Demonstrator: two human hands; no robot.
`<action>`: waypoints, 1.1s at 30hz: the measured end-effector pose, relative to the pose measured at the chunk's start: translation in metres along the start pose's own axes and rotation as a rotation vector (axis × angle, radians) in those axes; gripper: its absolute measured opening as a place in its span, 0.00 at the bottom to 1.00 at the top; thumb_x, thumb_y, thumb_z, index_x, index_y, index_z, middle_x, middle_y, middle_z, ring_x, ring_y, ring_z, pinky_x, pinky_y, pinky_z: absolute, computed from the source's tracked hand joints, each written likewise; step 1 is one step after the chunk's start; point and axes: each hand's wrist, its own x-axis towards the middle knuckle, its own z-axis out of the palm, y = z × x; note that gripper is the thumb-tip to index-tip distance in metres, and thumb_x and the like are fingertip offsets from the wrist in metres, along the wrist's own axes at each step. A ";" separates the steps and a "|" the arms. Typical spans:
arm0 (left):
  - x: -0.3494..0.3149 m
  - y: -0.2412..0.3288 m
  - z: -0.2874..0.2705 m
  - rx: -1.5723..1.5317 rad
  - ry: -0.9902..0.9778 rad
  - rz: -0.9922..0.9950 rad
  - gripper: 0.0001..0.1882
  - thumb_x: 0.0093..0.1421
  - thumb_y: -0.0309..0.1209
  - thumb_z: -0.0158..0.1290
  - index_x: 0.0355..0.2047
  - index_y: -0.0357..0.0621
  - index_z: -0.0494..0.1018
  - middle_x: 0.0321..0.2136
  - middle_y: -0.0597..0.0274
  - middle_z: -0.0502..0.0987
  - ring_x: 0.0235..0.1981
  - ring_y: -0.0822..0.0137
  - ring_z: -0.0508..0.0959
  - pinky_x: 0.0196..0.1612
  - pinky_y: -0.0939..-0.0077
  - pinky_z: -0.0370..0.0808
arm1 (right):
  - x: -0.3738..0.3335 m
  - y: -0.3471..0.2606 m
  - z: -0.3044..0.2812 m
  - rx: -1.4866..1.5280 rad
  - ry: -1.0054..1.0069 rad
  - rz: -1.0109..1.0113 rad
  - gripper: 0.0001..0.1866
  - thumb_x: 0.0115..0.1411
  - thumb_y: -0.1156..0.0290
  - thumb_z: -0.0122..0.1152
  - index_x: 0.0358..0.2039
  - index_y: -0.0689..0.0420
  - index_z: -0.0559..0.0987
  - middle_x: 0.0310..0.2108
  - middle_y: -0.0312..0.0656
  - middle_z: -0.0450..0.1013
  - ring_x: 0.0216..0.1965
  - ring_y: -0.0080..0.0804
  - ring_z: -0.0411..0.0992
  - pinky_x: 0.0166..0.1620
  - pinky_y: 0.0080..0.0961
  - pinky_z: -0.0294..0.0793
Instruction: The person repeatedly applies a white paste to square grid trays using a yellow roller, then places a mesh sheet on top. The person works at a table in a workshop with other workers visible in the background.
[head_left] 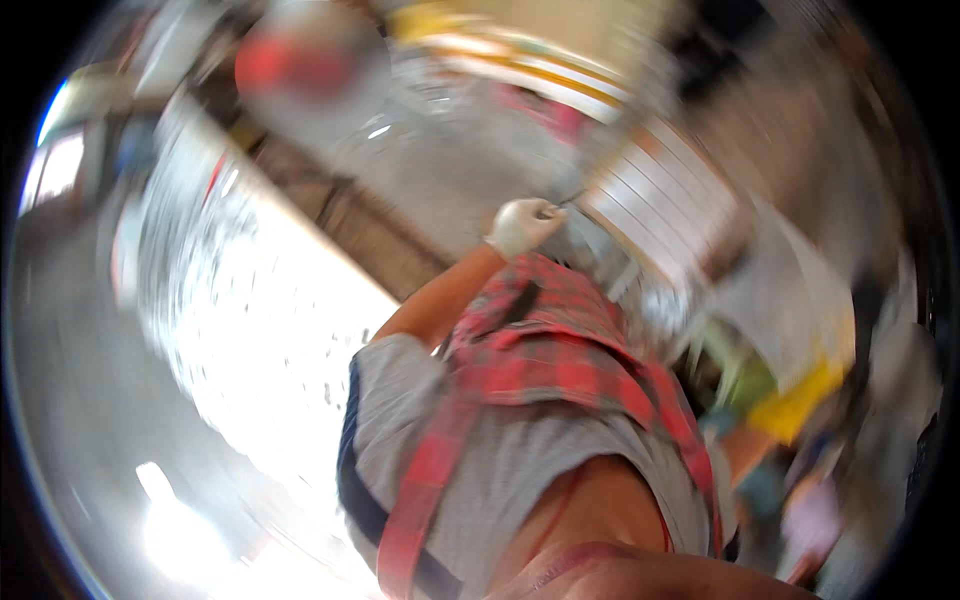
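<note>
My left hand (525, 226), in a white glove, is raised in front of the red-and-grey checked apron (560, 350). Its fingers are curled closed, and a thin dark line shows beside them; what they hold, if anything, I cannot make out. Just past this hand lies a pale, slatted or striped rectangular panel (660, 200) with a tan edge. A bit of my right forearm (745, 452) shows at the right of the apron, its hand out of sight. Near that arm are a blurred yellow thing (800, 398) and a whitish translucent sheet (785, 290).
A long, glaring white surface (250, 300) runs along my left, with brown boxes (380, 235) beside it. Grey floor (430, 170) stretches ahead. A round red-and-white thing (310, 65) and stacked yellow-and-white material (530, 65) stand farther off. Motion smears most of the view.
</note>
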 end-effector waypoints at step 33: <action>-0.335 -0.507 -0.449 0.496 0.941 -0.866 0.17 0.60 0.39 0.64 0.46 0.45 0.79 0.37 0.44 0.83 0.41 0.49 0.84 0.41 0.58 0.82 | -0.092 -0.305 0.278 -0.231 -0.464 -0.499 0.19 0.72 0.68 0.55 0.60 0.60 0.76 0.54 0.43 0.77 0.51 0.31 0.77 0.54 0.23 0.76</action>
